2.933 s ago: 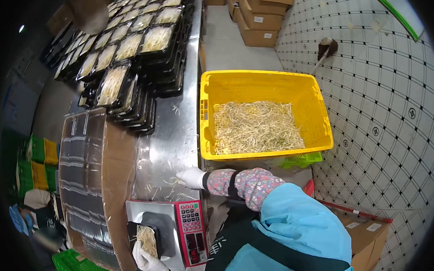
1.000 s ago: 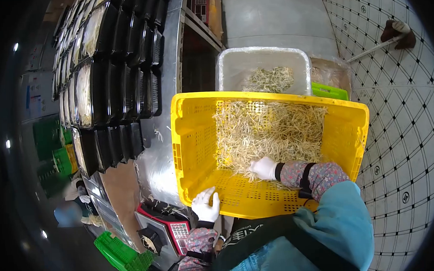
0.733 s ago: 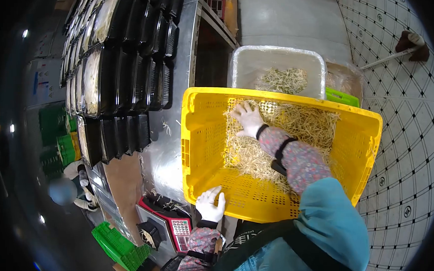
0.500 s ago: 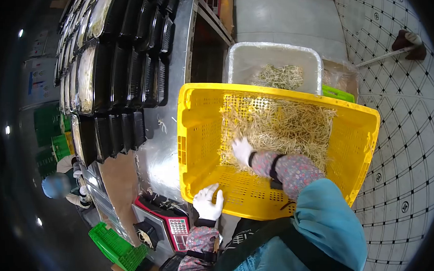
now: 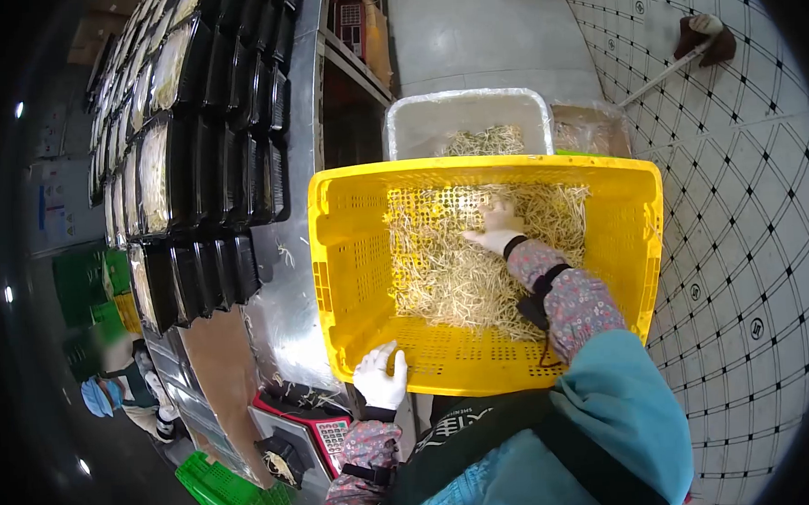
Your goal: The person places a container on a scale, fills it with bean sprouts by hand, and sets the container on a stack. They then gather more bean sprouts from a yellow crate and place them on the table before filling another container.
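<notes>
A yellow perforated crate lies in front of me with a loose bed of bean sprouts over its floor. My right hand, in a white glove, reaches in and touches the sprouts toward the far side. Its thumb points left, apart from the fingers, which are partly blurred. My left hand, gloved too, rests at the crate's near left corner. The left fingers are stretched out and the thumb stands apart on the rim.
Stacked black trays of sprouts line the metal table at left. A red scale stands beside my left forearm. Behind the crate is a lined white tub holding sprouts. A co-worker stands far left, near a green crate.
My right hand has moved from the left side of the sprouts to the right and farther in. Sprouts now lie more toward the near side. My left hand stays at the corner.
</notes>
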Demonstrator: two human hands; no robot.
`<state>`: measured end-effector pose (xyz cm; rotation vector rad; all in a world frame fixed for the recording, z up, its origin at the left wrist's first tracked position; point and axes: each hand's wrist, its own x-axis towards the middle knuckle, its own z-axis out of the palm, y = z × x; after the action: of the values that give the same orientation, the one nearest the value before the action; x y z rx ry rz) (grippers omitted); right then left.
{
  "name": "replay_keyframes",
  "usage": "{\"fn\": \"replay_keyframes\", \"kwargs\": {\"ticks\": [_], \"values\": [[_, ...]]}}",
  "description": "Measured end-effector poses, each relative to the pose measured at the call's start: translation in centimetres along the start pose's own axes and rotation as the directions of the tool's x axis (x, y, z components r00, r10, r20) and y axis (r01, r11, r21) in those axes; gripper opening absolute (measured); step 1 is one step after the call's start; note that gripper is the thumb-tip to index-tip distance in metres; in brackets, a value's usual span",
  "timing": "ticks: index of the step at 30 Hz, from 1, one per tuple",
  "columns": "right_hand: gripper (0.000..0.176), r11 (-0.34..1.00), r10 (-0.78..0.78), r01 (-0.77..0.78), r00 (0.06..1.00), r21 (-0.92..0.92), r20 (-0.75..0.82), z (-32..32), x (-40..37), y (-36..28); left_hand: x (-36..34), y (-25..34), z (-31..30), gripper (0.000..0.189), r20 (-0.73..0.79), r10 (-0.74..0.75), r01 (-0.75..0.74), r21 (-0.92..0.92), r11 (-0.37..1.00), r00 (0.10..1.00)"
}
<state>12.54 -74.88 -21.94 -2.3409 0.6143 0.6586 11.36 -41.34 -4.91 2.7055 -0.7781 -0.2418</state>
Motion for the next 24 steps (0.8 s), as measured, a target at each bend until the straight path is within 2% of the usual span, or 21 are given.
{"fn": "replay_keyframes", "kwargs": {"ticks": [1,3,4,5,7,10,11,14,15,18,20,22,24], "values": [[0.089,0.996,0.088,-0.089,0.996,-0.032,-0.006,-0.1,-0.2,-1.2,0.1,0.0,-0.1,0.019,0.005,0.004,-0.004,0.006,1.000,1.000],[0.105,0.986,-0.071,0.099,0.977,-0.136,0.202,4.1,-2.0,-4.3,0.0,0.3,-0.2,0.018,0.014,0.000,0.000,0.000,1.000,1.000],[0.109,0.934,-0.178,0.246,0.949,-0.259,0.259,6.0,-3.8,-5.6,0.0,0.4,-0.2,0.018,0.019,0.001,-0.001,-0.007,1.000,1.000],[0.091,0.819,-0.262,0.394,0.904,-0.418,0.339,6.0,-6.4,-7.3,0.2,0.4,-0.3,0.017,0.024,0.010,-0.010,-0.013,1.000,1.000],[0.068,0.711,-0.356,0.509,0.856,-0.485,0.375,11.0,-7.1,-7.1,0.2,0.3,-0.2,0.017,0.013,0.035,-0.034,-0.028,0.999,0.999],[0.057,0.667,-0.388,0.515,0.857,-0.538,0.340,11.7,-7.0,-5.3,-0.1,-0.2,0.1,0.017,-0.008,0.086,-0.086,-0.014,0.996,0.996],[0.048,0.627,-0.465,0.521,0.847,-0.579,0.258,11.2,-7.1,-4.4,-0.1,-0.3,0.1,0.017,0.017,0.102,-0.102,-0.010,0.995,0.995],[0.043,0.822,-0.374,0.463,0.878,-0.332,0.299,10.6,-4.5,-2.8,-0.1,-0.7,0.1,0.017,0.054,0.124,-0.123,-0.026,0.992,0.991],[0.034,0.873,-0.387,0.400,0.916,-0.280,0.102,7.7,-5.6,-2.4,-0.1,-0.8,0.1,0.016,0.060,0.135,-0.133,-0.039,0.990,0.989],[0.034,0.980,-0.191,0.192,0.981,-0.049,0.020,2.5,-6.0,-0.3,-0.2,-1.3,0.3,0.017,0.130,0.160,-0.152,-0.069,0.986,0.979],[0.041,0.956,-0.092,0.100,0.995,0.275,-0.045,-3.0,-8.5,0.5,-0.1,-1.6,-0.1,0.018,0.191,0.180,-0.164,-0.099,0.982,0.965],[0.044,0.865,-0.097,0.259,0.927,0.430,-0.362,-4.4,-10.7,3.6,0.2,-2.2,-0.7,0.025,0.386,0.151,-0.091,-0.168,0.982,0.910],[0.046,0.699,0.055,0.305,0.879,0.647,-0.474,-8.7,-15.3,4.7,1.0,-2.8,-0.9,0.029,0.516,0.191,-0.061,-0.259,0.964,0.835]]}}
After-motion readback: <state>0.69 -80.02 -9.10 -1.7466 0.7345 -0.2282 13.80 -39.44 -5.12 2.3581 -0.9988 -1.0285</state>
